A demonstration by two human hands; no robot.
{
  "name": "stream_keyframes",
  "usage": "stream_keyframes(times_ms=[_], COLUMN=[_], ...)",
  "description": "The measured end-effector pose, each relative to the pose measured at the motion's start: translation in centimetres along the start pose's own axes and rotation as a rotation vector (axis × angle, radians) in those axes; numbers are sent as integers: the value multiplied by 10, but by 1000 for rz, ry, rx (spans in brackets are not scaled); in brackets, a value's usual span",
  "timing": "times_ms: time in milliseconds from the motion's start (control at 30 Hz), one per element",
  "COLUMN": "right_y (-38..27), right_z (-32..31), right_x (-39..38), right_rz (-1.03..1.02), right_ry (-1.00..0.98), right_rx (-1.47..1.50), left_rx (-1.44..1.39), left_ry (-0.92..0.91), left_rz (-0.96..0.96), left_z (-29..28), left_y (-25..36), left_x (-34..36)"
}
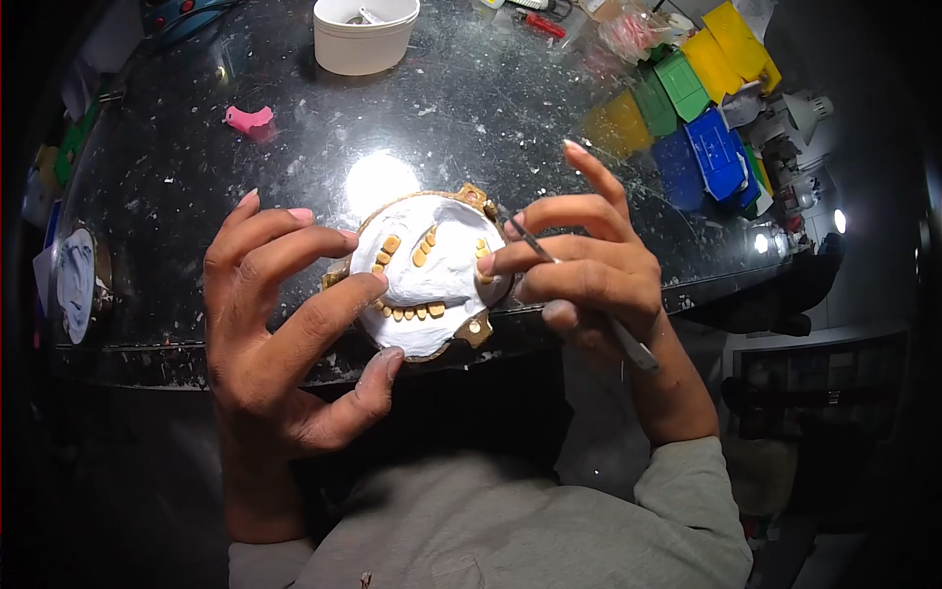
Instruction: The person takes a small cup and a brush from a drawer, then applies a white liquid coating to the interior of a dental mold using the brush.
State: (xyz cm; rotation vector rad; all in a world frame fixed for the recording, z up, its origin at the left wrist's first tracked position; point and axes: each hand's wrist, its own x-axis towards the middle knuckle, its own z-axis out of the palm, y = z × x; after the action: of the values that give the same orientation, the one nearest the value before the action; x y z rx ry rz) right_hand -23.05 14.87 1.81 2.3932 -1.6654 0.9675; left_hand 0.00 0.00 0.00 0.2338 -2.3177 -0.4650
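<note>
A round brass dental flask (475,328) filled with white plaster (432,285) rests at the bench's front edge, with rows of yellowish artificial teeth (423,250) set in the plaster. My left hand (294,334) grips it from the left, fingertips on rim and surface, index finger touching the left-hand teeth and thumb at the lower rim. My right hand (599,265) holds a thin metal instrument (633,344) between its fingers, while a fingertip presses by the right-hand teeth. The little finger is raised. Part of that row is hidden by the finger.
The dark, speckled bench (196,167) holds a white tub (362,44) at the back, a small pink piece (250,120), coloured plastic bins (714,147) at the right and a plaster-filled round mould (77,285) at the far left. A lamp (805,116) stands beyond the bins.
</note>
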Motion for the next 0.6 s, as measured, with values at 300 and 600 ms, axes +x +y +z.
stream_keyframes(times_ms=[300, 600], right_y=[-1, 28], right_z=[17, -18], right_x=[24, -20], right_rz=[134, 389], right_ry=[5, 489], right_rx=[84, -40], left_rx=[-23, -87], left_ry=[49, 271], left_rz=[-78, -29], left_z=[7, 9], left_y=[-4, -9], left_x=[-7, -11])
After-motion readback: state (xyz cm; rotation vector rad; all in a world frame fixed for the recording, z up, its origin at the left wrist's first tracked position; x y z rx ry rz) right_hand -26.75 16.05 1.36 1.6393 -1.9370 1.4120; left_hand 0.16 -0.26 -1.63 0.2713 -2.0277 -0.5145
